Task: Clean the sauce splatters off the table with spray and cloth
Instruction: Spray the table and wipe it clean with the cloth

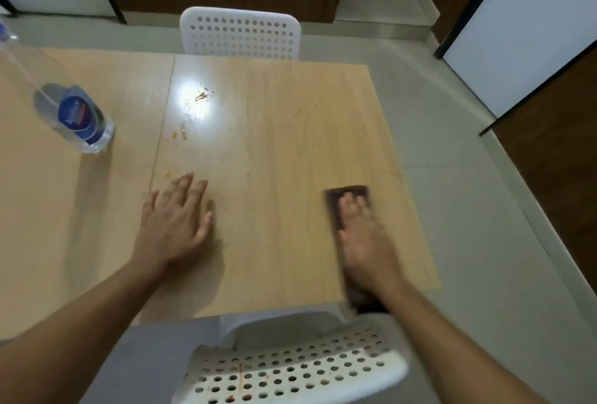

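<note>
Evidently the wiping step is in hand, though the stains themselves are not yet reached. The right hand (361, 242) lies flat on a dark brown cloth (339, 206), fingers straight and close together, pressing it onto the table (274, 132); the hand is motion-blurred, so its exact pressure cannot be told; the cloth sits at the table's near right part, its near end reaching to the table's front edge. The left hand (174, 219) rests palm-down on the table, fingers straight and slightly spread, holding nothing; it lies near the seam that divides the table into two panels, well apart from the cloth.

The sauce splatters (202, 96) show as small orange-brown marks beside that seam: one group in the glare patch toward the table's far side, a second group nearer, and a faint spot just beyond the left fingertips. All are well apart from the cloth.

A clear bottle (80, 119) with a blue label stands on the table's left panel; its top runs out of view, so whether it is the spray cannot be told.

Next move, as judged: slide the cloth across the table, leftward and away, over each group of marks, keeping the palm flat; the left hand should clear the path.
</note>
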